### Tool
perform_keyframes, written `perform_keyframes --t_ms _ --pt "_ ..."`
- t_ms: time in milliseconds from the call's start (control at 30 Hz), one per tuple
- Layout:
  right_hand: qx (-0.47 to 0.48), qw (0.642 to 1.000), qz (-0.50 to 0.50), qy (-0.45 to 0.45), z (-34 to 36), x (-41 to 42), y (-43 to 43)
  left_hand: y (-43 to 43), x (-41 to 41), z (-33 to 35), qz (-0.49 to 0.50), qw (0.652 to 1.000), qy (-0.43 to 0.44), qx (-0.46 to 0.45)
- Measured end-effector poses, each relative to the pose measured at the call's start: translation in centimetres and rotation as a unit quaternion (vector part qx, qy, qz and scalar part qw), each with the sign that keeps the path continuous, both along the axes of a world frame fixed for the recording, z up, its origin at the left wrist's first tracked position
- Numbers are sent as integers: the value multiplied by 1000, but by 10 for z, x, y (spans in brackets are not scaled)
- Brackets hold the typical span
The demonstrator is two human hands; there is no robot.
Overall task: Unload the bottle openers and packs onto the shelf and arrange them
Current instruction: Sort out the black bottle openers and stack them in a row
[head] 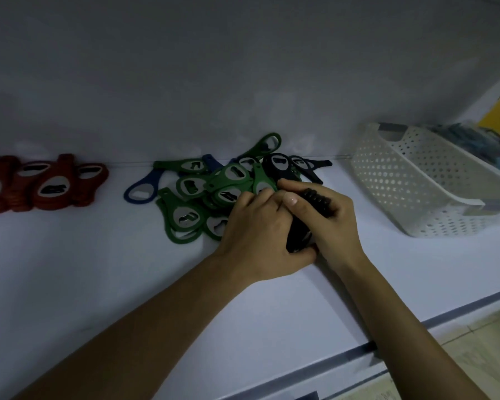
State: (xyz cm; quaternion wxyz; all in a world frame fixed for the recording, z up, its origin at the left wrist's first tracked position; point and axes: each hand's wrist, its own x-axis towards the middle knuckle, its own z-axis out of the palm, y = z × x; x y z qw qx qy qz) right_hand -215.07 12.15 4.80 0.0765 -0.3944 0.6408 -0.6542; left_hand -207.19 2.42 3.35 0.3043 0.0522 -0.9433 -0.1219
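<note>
Both hands work low on the white shelf [98, 269]: my left hand [257, 235] and right hand [329, 223] curl round a stack of black bottle openers [319, 201] beside the mixed heap [214, 194]. I'd press both sides to square it, then set it apart. I count one perforated basket [401, 180], its packs [474, 140] too blurred to count. The heap holds roughly ten green, two blue and three loose black. Four-odd red bottle openers [49, 183] sit far left.

No readable text, label, brand or number shows on anything here
</note>
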Motion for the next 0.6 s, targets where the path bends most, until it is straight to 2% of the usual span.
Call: perform_keyframes --t_ms 200,333,500,567,600 --pt "32 998 20 -46 -4 1 1 2 -2 -4 3 1000 -12 -18" --pt "18 998 6 -52 1 7 0 2 -2 -4 -15 999 -28 -25" --pt "-35 990 47 -129 23 28 -12 1 23 11 -4 997 19 75" --pt "-90 971 86 -202 37 42 -27 -2 44 17 9 992 53 112" --pt "-123 951 111 -260 44 51 -37 -6 57 19 13 989 69 128"
